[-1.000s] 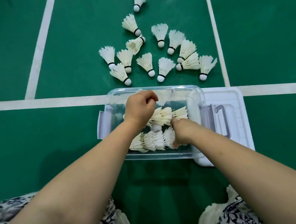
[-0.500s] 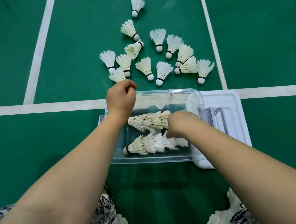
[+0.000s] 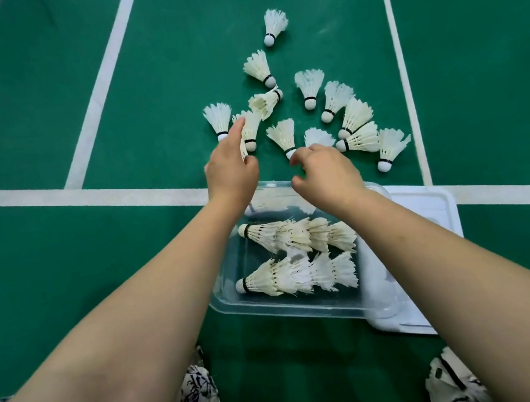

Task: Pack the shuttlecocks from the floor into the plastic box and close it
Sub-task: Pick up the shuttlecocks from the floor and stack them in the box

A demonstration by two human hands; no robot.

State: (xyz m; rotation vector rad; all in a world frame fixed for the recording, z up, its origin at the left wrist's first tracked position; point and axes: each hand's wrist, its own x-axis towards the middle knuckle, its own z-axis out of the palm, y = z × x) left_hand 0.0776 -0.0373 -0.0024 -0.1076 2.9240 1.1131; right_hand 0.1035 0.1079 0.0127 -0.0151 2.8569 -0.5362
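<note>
- Head view: left hand (image 3: 230,175) has its fingers stretched almost straight and lying on a hidden shuttlecock (image 3: 243,150), of which only a sliver shows. No closed grip is visible.
- Right hand (image 3: 329,177): fingers half-curled, thumb apart, empty, hovering over the feathers of a second shuttlecock (image 3: 316,138).
- My call for this pick: pinch lightly at the cork or low on the skirt, since feathers crush easily. Lay each one cork-left and nest it into a row so the lid can shut later.
- Loose shuttlecocks (image 3: 308,86) on the green floor (image 3: 60,266), just beyond the box: 13, counting the hidden one.
- Plastic box (image 3: 287,311): 1, open, between the forearms.
- In it: upper row (image 3: 296,234) and lower row (image 3: 295,275), both nested. Looks like four each, not certain.
- Lid (image 3: 429,207): 1, white, at the box's right.
</note>
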